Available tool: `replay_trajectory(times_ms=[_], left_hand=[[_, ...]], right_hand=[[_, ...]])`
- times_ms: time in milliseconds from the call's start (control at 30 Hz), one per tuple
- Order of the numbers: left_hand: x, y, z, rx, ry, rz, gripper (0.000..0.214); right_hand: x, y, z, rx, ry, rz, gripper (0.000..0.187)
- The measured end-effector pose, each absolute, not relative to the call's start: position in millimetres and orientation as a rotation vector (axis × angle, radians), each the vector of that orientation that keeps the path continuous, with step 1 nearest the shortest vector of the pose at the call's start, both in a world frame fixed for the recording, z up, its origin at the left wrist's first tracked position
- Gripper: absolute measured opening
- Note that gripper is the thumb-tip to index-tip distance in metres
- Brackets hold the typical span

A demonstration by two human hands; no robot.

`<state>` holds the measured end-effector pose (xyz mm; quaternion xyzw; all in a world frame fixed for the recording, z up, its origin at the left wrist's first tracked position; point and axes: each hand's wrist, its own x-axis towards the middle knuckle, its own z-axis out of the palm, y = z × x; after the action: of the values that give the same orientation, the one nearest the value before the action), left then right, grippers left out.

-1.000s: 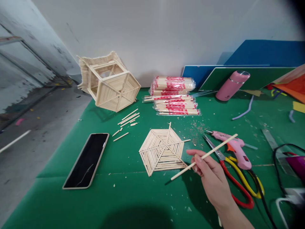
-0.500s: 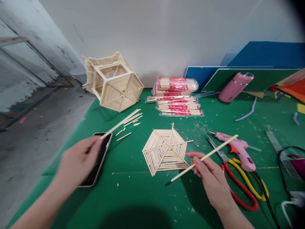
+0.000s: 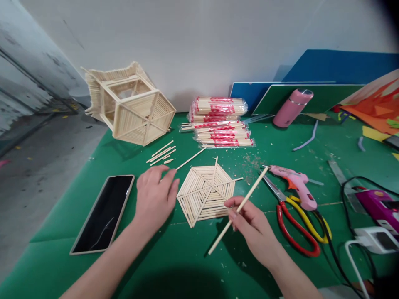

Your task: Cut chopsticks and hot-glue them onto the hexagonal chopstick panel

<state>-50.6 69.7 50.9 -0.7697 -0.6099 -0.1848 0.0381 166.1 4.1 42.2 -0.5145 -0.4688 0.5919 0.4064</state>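
My right hand pinches a pale wooden chopstick between thumb and fingers, holding it slantwise beside the right edge of a flat, web-like panel. Rows of sticks and crossing spokes make up this panel, which lies on the green table; two spoke ends stick out past its rim. Left of the panel, my left hand has curled fingers closed on another thin chopstick, which points up and right toward the packs. Short cut sticks lie just beyond the left fingers.
A stick-built lantern-like frame stands at back left, beside wrapped chopstick packs. A phone lies at left. Scissors, a pink glue gun, cables and a purple power strip occupy the right; a pink bottle is behind.
My left hand has moved right with its chopstick, off the phone and close to the panel. The right hand's chopstick is tilted more steeply. The whole view has shifted slightly.
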Motion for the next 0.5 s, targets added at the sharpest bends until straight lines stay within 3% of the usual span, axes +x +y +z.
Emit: replay_trajectory(times_ms=[67, 167, 500], left_hand=[[-33.6, 44.5, 57.9, -2.631, -1.83, -0.805, 0.028], [-12.1, 13.9, 57.4, -2.983, -2.049, -0.81, 0.026], [-8.6, -2.0, 47.7, -3.187, -2.246, -0.86, 0.024]], right_hand=[[160.7, 6.2, 42.0, -1.25, -1.21, 1.518, 0.02], [155.9, 7.1, 42.8, -1.231, -1.219, 1.511, 0.018], [155.5, 2.9, 38.7, -1.239, -1.119, 1.456, 0.018]])
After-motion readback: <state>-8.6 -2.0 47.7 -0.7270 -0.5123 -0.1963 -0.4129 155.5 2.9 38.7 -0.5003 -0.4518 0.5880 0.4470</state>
